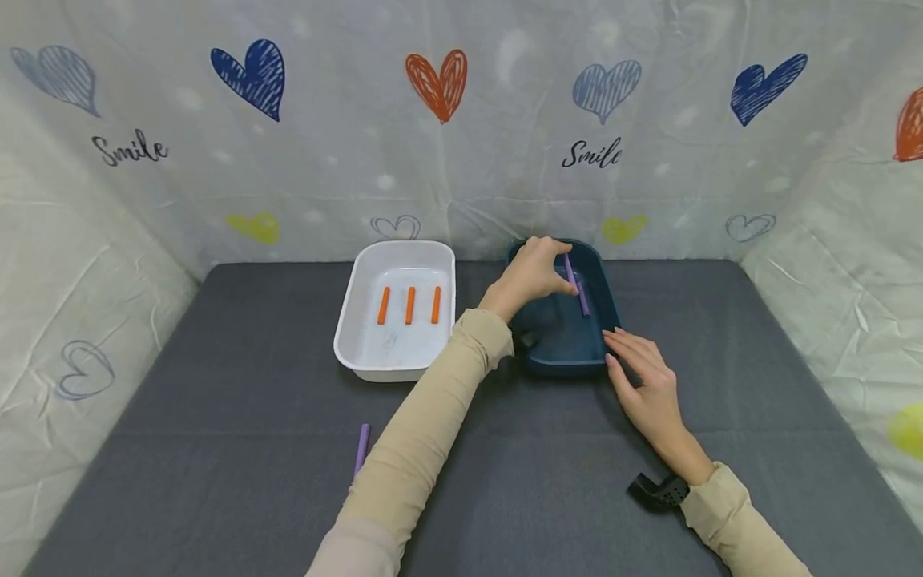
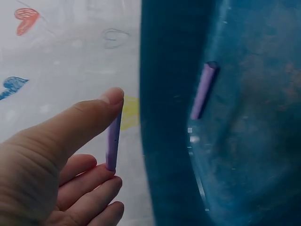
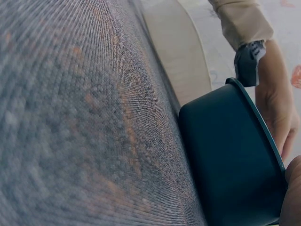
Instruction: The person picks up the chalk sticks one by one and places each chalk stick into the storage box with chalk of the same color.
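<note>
My left hand is over the dark blue basin. It pinches a purple stick end to end between thumb and fingertips. A second purple stick lies on the basin floor near its right wall; the left wrist view also shows it. My right hand rests its fairly straight fingers against the basin's near right side, at the rim. In the right wrist view only part of that hand shows, at the right edge.
Left of the basin stands a white tub with three orange sticks in a row. Another purple stick lies on the grey tabletop, partly hidden by the left forearm. A heart-printed cloth hangs behind the table.
</note>
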A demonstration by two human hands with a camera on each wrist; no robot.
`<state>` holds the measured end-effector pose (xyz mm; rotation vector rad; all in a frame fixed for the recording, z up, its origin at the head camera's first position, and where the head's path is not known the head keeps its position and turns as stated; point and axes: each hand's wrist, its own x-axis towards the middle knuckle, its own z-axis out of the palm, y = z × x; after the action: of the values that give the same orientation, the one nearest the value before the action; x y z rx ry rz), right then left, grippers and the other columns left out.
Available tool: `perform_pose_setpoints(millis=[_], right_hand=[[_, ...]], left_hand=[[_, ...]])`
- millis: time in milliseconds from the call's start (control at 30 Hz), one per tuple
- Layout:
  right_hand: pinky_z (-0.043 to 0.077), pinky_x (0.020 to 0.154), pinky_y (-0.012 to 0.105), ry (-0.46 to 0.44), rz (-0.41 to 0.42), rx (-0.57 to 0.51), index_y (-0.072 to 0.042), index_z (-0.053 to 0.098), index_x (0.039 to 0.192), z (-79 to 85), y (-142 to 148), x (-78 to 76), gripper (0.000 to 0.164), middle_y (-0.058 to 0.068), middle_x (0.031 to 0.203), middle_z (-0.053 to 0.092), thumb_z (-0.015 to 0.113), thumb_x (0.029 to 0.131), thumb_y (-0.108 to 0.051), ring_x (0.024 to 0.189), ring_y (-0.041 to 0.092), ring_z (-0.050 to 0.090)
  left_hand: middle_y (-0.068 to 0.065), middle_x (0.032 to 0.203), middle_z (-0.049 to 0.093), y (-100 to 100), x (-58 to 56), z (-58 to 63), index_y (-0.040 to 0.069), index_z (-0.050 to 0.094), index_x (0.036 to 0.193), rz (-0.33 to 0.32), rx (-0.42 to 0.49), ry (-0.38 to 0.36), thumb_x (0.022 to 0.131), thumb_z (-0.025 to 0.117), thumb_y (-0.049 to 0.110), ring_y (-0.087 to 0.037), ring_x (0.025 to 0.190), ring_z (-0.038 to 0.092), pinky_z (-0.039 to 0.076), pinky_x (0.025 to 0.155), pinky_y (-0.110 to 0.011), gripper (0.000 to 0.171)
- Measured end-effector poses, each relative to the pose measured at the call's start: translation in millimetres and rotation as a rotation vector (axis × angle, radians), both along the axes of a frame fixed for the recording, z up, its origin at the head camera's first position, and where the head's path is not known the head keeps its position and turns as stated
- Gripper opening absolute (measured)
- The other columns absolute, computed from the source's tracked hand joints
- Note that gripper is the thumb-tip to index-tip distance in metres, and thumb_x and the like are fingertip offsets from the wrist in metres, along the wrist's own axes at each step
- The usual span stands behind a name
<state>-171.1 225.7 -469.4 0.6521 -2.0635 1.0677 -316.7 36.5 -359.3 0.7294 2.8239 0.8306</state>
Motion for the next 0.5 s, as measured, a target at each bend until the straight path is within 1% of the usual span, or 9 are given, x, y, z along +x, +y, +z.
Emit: perform_pose_setpoints(millis=[133,233,400,500], right_hand=[[0.040,0.107,0.025,0.000,0.000,0.002,0.005,0.070,0.119,0.2,0,-0.7,0.036,0.016,0.122,0.068,0.068,0.083,0.010,0.118,0.035,0.060],[0.040,0.107,0.025,0.000,0.002,0.000,0.004,0.070,0.119,0.2,0,-1.0,0.036,0.016,0.122,0.068,0.068,0.083,0.010,0.117,0.035,0.060],[0.040,0.107,0.025,0.000,0.001,-0.001,0.004,0.070,0.119,0.1,0,-0.9,0.036,0.015,0.122,0.068,0.067,0.084,0.010,0.117,0.035,0.060],[0.040,0.107,0.025,0.005,0.002,-0.004,0.004,0.070,0.119,0.1,1,-1.1,0.036,0.016,0.122,0.068,0.067,0.084,0.010,0.117,0.036,0.060]], left_hand=[[-0.012,0.142,0.054,0,-4.6,-8.2,0.007,0.053,0.144,0.002,-0.009,-0.012,0.080,0.086,0.027,-0.028,0.130,0.050,0.046,0.105,-0.038,0.075],[-0.011,0.142,0.055,1,-8.3,-12.1,0.006,0.054,0.143,-0.003,-0.021,-0.023,0.079,0.086,0.027,-0.028,0.129,0.051,0.046,0.105,-0.037,0.075],[-0.012,0.140,0.055,5,-15.0,-16.7,0.004,0.055,0.142,-0.035,-0.038,-0.038,0.080,0.086,0.026,-0.027,0.125,0.053,0.048,0.102,-0.036,0.073],[-0.013,0.140,0.054,8,-17.4,-18.1,0.003,0.054,0.142,-0.060,-0.069,-0.069,0.079,0.087,0.025,-0.026,0.123,0.053,0.048,0.101,-0.037,0.074]])
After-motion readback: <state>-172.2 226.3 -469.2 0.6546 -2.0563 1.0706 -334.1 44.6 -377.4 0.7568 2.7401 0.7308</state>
